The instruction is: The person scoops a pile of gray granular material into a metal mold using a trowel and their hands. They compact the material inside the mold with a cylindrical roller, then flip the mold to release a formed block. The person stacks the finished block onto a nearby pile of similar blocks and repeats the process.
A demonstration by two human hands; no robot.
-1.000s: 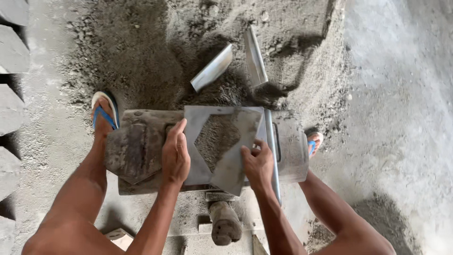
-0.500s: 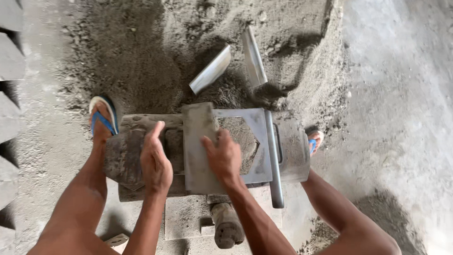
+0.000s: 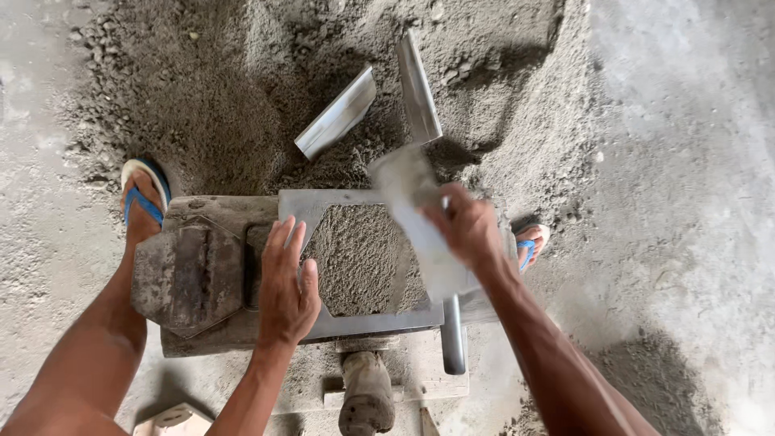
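A grey metal mould frame (image 3: 307,211) with a hexagonal opening sits on a press in front of me, the opening filled level with damp grey cement mix (image 3: 359,258). My left hand (image 3: 284,282) lies flat on the frame's left edge, fingers together. My right hand (image 3: 467,226) grips a flat grey scraper board (image 3: 412,206), blurred by motion, tilted up over the frame's right side. A hexagonal metal lid (image 3: 190,270), crusted with cement, is swung open to the left.
A big heap of grey cement mix (image 3: 242,105) lies beyond the press, with two metal scoops (image 3: 339,117) stuck in it. My feet in blue flip-flops (image 3: 141,198) flank the press. A lever handle (image 3: 367,396) and a pipe (image 3: 454,335) stick out toward me.
The scraper board, earlier across the mould under both hands, has swept to the right and lifted in my right hand. The filled hexagon is now exposed. My left hand moved onto the frame's left edge.
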